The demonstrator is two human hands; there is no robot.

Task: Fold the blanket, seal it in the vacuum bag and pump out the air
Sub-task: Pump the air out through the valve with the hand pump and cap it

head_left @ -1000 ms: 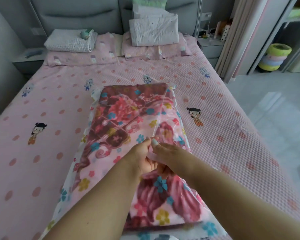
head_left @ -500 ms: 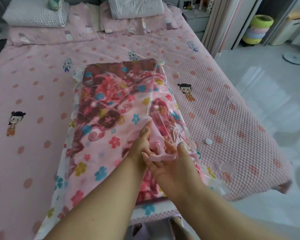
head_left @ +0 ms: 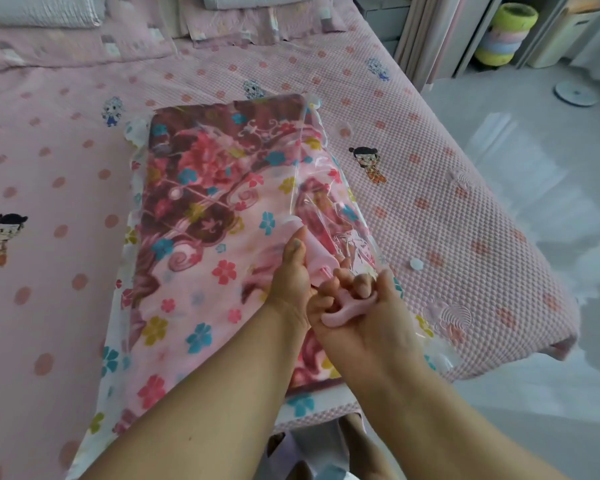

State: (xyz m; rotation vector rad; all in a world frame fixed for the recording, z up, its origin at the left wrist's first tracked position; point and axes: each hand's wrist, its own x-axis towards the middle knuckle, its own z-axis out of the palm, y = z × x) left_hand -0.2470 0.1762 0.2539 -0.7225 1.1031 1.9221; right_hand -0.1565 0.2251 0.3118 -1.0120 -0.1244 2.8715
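Head view: I see folded floral blanket (head_left: 201, 216) inside clear vacuum bag (head_left: 329, 209) on pink bed (head_left: 465, 237). Left hand (head_left: 291, 275) grips pink pump body (head_left: 317, 252). Right hand (head_left: 368, 306), fingers curled, holds what looks like pump's handle (head_left: 347, 308).

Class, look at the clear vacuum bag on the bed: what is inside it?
Inside the vacuum bag lies a folded floral blanket. Both hands and a pink pump hide part of it; its underside is unseen.

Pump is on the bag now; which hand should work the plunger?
Right, probably: the right hand already grips the pump handle between its fingers, while the left hand holds the pump's body against the bag.
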